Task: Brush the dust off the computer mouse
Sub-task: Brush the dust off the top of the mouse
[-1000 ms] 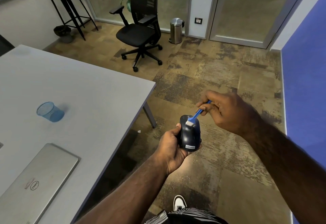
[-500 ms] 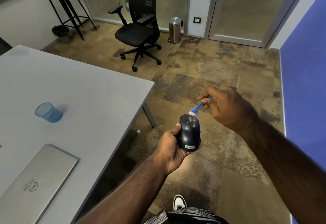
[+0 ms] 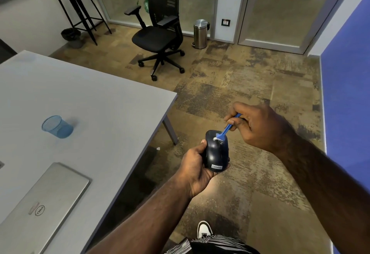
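A dark blue computer mouse (image 3: 216,151) with a white label at its near end is held up over the floor, to the right of the table. My left hand (image 3: 193,168) grips it from the left and below, thumb along its side. My right hand (image 3: 258,125) pinches the handle of a small blue brush (image 3: 227,128). The brush's white bristles touch the top front of the mouse near the scroll wheel.
A grey table (image 3: 100,101) fills the left, carrying a blue mesh cup (image 3: 57,126) and a shut silver laptop (image 3: 42,207). Farther off stand a black office chair (image 3: 160,33), a steel bin (image 3: 200,33) and a black stool (image 3: 80,11). A blue wall (image 3: 348,85) runs along the right.
The brush swept forward off the front of the mouse half a second ago, and its bristles have come back down onto the top front. My left hand keeps the mouse steady.
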The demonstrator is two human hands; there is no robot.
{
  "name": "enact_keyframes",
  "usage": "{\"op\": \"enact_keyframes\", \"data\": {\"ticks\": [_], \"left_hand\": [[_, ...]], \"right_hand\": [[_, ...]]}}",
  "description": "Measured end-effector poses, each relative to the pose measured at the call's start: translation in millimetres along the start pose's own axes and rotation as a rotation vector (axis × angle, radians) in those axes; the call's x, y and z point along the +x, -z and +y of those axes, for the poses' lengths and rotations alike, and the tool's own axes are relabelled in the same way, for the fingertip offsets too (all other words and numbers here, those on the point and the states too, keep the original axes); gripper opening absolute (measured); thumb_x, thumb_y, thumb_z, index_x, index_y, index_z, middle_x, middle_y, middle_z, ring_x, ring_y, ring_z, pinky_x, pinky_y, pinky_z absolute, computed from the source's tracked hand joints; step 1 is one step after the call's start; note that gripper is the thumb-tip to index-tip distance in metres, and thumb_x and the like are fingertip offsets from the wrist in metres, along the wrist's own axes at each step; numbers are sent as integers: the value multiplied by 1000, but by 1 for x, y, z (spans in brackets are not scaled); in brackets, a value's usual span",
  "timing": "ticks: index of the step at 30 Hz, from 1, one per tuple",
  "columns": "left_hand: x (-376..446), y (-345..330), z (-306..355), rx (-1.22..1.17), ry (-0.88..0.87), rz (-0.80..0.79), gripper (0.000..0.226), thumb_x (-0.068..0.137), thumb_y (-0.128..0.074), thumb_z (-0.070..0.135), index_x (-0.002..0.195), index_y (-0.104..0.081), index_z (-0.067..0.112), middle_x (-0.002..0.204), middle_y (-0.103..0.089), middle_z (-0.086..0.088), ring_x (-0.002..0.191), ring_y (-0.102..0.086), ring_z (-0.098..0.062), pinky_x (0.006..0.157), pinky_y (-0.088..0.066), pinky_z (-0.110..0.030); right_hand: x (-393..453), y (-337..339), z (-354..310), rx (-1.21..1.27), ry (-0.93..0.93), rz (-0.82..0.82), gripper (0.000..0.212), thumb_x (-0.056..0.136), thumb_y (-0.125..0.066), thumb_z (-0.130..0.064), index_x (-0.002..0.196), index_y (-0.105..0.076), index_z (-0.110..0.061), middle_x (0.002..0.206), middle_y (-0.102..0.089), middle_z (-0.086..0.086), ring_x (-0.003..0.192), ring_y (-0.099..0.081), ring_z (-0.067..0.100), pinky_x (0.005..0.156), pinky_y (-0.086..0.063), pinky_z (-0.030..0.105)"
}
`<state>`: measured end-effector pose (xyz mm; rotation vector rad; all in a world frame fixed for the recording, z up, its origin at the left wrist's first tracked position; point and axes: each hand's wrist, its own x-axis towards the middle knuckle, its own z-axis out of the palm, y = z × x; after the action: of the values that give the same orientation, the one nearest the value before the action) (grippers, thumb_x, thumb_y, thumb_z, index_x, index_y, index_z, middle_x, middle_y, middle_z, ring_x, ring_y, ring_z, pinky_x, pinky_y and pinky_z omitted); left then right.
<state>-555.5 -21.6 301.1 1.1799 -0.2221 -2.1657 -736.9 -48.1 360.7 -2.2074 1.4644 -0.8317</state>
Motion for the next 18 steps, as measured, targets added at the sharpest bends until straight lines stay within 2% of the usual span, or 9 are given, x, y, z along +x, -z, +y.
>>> {"op": "enact_keyframes", "data": {"ticks": [4, 6, 9, 12, 13, 15, 18], "left_hand": [[0, 0, -1, -6, 7, -1, 50, 104, -30, 35, 133, -52, 0, 123, -59, -25, 89, -61, -34, 86, -50, -46], [0, 0, 0, -14, 4, 0, 50, 104, -31, 35, 131, -53, 0, 123, -59, -26, 89, -61, -35, 87, -49, -47], [1, 2, 1, -7, -5, 11, 49, 104, -31, 35, 128, -55, 0, 121, -60, -26, 87, -62, -35, 87, -49, -47], [0, 1, 1, -19, 5, 5, 49, 103, -32, 34, 131, -53, 0, 127, -58, -27, 89, -61, -35, 89, -49, -47], [0, 1, 1, -22, 6, 0, 49, 103, -32, 34, 132, -52, 0, 131, -56, -28, 90, -61, -36, 89, -49, -47], [0, 0, 1, -26, 6, -3, 49, 104, -32, 34, 133, -52, 1, 136, -53, -28, 90, -60, -36, 89, -48, -48], [1, 0, 1, -18, 3, 2, 49, 104, -31, 35, 133, -52, 1, 134, -55, -27, 90, -61, -35, 87, -49, -47]], "right_hand": [[1, 0, 3, -26, -31, 41, 12, 93, -54, -21, 93, -57, -32, 88, -73, -9, 74, -69, -4, 59, -60, 32], [0, -1, 4, -36, -21, 37, 10, 93, -52, -23, 95, -58, -31, 88, -72, -10, 74, -69, -4, 58, -60, 34], [0, -1, 5, -36, -25, 29, 15, 92, -58, -15, 94, -58, -30, 84, -71, -11, 72, -69, -2, 57, -60, 34], [2, -2, 6, -49, -67, 72, 16, 93, -57, -17, 94, -58, -33, 87, -73, -9, 72, -65, -12, 57, -59, 26], [2, -3, 6, -50, -69, 75, 15, 93, -57, -18, 94, -57, -34, 87, -73, -10, 73, -65, -12, 57, -59, 28], [2, -4, 5, -39, -58, 51, 16, 92, -57, -19, 93, -55, -35, 86, -73, -10, 73, -68, -5, 58, -60, 35], [3, -4, 6, -57, -53, 39, 15, 91, -58, -18, 93, -55, -33, 80, -71, -10, 68, -69, 3, 55, -59, 37]]}}
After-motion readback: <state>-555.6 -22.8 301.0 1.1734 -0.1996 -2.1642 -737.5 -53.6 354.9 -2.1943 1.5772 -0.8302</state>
